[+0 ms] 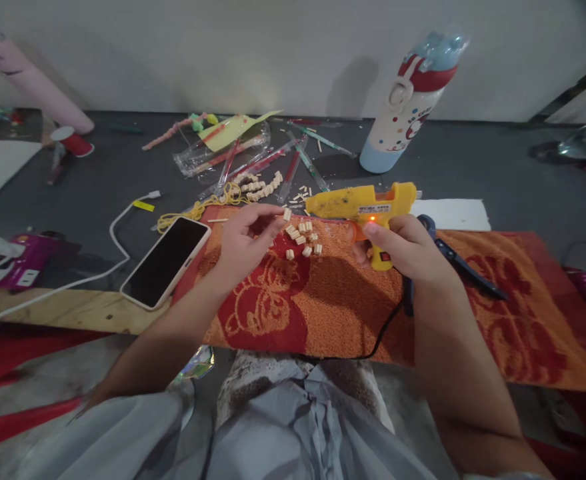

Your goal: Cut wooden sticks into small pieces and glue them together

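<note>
A: What lies nearest to the person?
B: An orange towel [353,307] along the near edge of the worktop [523,173], with a phone [165,261] at its left end.
A: And the hands?
B: The left hand [245,237] pinches one small wooden piece [287,214] above a pile of such pieces [303,239] on the towel. The right hand [413,253] is closed around a yellow glue gun [363,203]. Its lamp is lit, and its nozzle is just beside the held piece.
A: Which step?
B: It looks like gluing. The next move calls for a steady nozzle and fingers kept off the hot tip.
A: Further back?
B: A yellow cord [197,212], then a bottle [405,107] near the far edge.
</note>
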The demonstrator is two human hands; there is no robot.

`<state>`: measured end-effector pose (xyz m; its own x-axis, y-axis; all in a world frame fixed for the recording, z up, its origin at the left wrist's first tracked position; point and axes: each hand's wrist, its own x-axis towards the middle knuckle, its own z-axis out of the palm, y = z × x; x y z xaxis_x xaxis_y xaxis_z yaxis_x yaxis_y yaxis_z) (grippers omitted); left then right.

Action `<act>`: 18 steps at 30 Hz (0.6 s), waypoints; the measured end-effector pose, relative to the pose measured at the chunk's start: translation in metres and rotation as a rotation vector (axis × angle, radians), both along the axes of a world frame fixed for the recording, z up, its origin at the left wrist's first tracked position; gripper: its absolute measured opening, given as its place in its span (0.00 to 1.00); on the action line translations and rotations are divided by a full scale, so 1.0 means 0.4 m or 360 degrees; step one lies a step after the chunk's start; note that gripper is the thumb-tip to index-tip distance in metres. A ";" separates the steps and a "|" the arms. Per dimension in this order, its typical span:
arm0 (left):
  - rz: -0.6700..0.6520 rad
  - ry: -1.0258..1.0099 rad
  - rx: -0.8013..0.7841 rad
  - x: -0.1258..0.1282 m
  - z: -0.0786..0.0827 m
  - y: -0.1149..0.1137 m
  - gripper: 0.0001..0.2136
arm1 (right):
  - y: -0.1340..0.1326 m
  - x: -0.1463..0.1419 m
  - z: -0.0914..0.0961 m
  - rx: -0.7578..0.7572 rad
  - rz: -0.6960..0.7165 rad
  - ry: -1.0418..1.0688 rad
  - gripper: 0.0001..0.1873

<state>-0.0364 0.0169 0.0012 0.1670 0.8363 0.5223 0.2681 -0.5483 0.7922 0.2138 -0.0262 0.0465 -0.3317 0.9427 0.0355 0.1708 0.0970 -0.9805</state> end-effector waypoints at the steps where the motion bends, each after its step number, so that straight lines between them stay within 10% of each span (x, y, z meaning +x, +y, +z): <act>1: 0.0001 -0.0004 -0.0002 0.000 0.000 0.000 0.13 | 0.001 0.001 -0.002 0.0005 -0.0010 0.0001 0.26; 11: 0.0016 -0.0059 -0.0121 -0.001 0.003 0.006 0.14 | 0.033 0.028 -0.038 0.0457 -0.0779 -0.0953 0.18; 18: 0.0014 -0.0198 -0.0105 -0.005 -0.019 0.028 0.14 | 0.049 0.066 -0.075 0.0503 -0.0761 -0.1814 0.20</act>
<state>-0.0385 0.0281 -0.0062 0.0968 0.8705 0.4825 0.1704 -0.4921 0.8537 0.2402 -0.0068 0.0165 0.0466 0.9788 0.1992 0.9793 -0.0055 -0.2023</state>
